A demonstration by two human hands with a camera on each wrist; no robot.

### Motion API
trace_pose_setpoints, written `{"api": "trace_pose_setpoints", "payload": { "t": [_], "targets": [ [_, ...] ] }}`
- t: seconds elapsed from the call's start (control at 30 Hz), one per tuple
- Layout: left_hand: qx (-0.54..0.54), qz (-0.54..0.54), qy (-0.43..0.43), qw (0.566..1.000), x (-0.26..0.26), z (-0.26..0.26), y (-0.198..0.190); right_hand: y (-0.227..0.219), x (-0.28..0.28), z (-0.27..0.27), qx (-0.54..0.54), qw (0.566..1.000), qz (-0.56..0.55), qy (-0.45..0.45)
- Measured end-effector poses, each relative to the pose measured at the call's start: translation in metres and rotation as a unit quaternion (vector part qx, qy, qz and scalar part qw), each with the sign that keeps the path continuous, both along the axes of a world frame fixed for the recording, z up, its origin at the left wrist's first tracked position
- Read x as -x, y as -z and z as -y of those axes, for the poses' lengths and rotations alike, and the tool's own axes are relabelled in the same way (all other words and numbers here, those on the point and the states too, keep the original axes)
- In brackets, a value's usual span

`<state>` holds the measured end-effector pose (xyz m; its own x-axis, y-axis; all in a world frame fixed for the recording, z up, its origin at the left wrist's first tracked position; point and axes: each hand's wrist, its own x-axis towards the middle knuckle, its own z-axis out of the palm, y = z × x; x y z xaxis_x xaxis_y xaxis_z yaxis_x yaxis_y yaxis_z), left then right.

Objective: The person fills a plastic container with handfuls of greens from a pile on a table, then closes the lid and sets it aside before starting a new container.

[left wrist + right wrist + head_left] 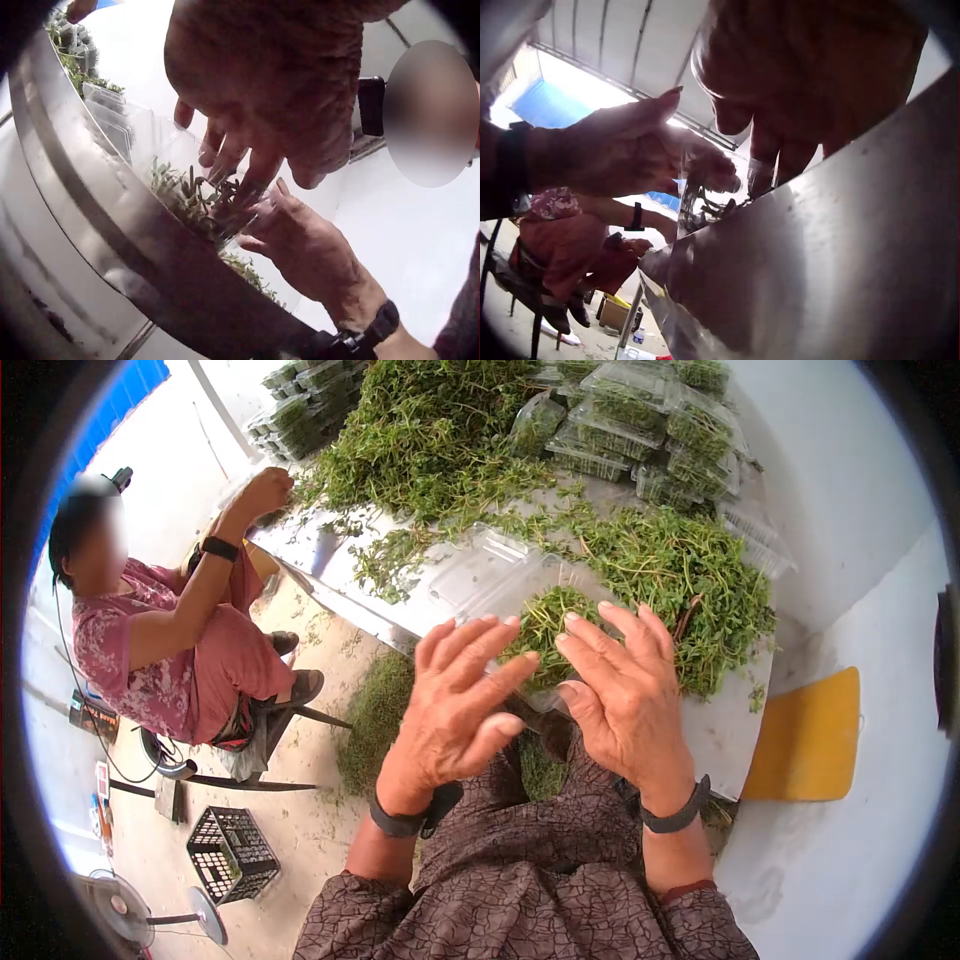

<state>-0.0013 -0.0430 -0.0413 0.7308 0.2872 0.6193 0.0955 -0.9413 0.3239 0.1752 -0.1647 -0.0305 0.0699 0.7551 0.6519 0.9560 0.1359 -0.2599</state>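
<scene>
A clear plastic box with an open lid (480, 572) lies near the table's front edge, its base filled with green sprigs (552, 618). Over the box's near part are both hands, backs up: the left hand (455, 705) at its left and the right hand (625, 705) at its right. In the left wrist view, the fingers of the left hand (262, 82) reach down to the greens (187, 196), facing the right hand (307, 247). The fingers look relaxed and spread, touching the greens or the box walls; exact contact is partly hidden.
Loose greens (690, 580) lie right of the box, and a large heap (430, 440) is behind. Filled clear boxes (640, 430) are stacked at the back. Another person (170, 630) sits at the left. A black crate (232, 855) stands on the floor; a yellow board (805, 735) is at the right.
</scene>
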Motion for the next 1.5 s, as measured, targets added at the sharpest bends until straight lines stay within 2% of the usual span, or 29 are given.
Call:
{"api": "trace_pose_setpoints", "payload": {
  "t": [0.07, 0.17, 0.23, 0.4, 0.47, 0.53, 0.6, 0.73, 0.8, 0.97, 1.03, 1.17, 1.23, 1.27, 1.37, 1.43, 1.5],
  "targets": [
    [-0.032, -0.065, 0.019, 0.997, -0.007, 0.006, -0.001, 0.005, 0.001, -0.004, 0.01, 1.0, -0.001, 0.01],
    [-0.027, -0.107, 0.016, 0.994, -0.012, 0.007, 0.005, 0.011, 0.0, -0.006, 0.025, 0.999, 0.014, 0.021],
    [-0.018, -0.086, 0.016, 0.996, -0.015, 0.008, 0.004, 0.009, -0.001, -0.007, 0.029, 0.999, 0.006, 0.018],
    [0.025, -0.133, -0.023, 0.991, -0.021, 0.011, -0.002, 0.005, -0.005, -0.011, 0.062, 0.998, 0.0, 0.024],
    [0.027, -0.108, 0.001, 0.994, -0.017, 0.007, -0.001, 0.007, -0.006, -0.009, 0.066, 0.998, -0.005, 0.023],
    [0.033, -0.085, 0.024, 0.996, -0.009, 0.002, -0.001, 0.01, -0.006, -0.004, -0.007, 1.0, -0.004, 0.023],
    [0.006, -0.005, -0.039, 0.999, 0.001, -0.004, -0.006, 0.008, -0.006, 0.002, -0.01, 0.999, 0.0, 0.038],
    [-0.002, -0.018, -0.066, 0.998, 0.003, -0.01, -0.008, 0.008, -0.001, 0.006, 0.012, 0.999, 0.009, 0.051],
    [-0.033, -0.075, -0.073, 0.994, -0.001, -0.008, -0.003, 0.012, 0.001, 0.006, 0.032, 0.998, -0.001, 0.046],
    [-0.035, -0.1, -0.07, 0.992, -0.014, -0.001, -0.009, 0.013, 0.002, 0.007, 0.027, 0.999, -0.007, 0.045],
    [-0.032, -0.146, -0.083, 0.985, -0.018, -0.001, -0.011, 0.013, 0.002, 0.006, 0.026, 0.999, -0.007, 0.044],
    [-0.025, -0.085, -0.04, 0.995, -0.014, -0.005, -0.011, 0.016, -0.001, 0.01, 0.016, 0.999, -0.012, 0.049],
    [-0.018, -0.047, -0.081, 0.995, -0.007, -0.003, -0.017, 0.019, -0.001, 0.015, 0.008, 0.999, -0.018, 0.049],
    [-0.057, -0.057, -0.094, 0.992, -0.007, -0.005, -0.017, 0.018, 0.0, 0.017, 0.005, 0.999, -0.017, 0.05],
    [-0.049, -0.109, -0.115, 0.986, -0.009, -0.006, -0.013, 0.018, 0.002, 0.021, -0.002, 0.999, -0.011, 0.044],
    [-0.05, -0.104, -0.116, 0.986, -0.011, -0.005, -0.008, 0.021, 0.003, 0.026, -0.003, 0.999, -0.009, 0.044],
    [-0.001, -0.101, -0.13, 0.986, -0.014, -0.001, -0.006, 0.029, 0.004, 0.027, 0.0, 0.999, -0.014, 0.044]
  ]
}}
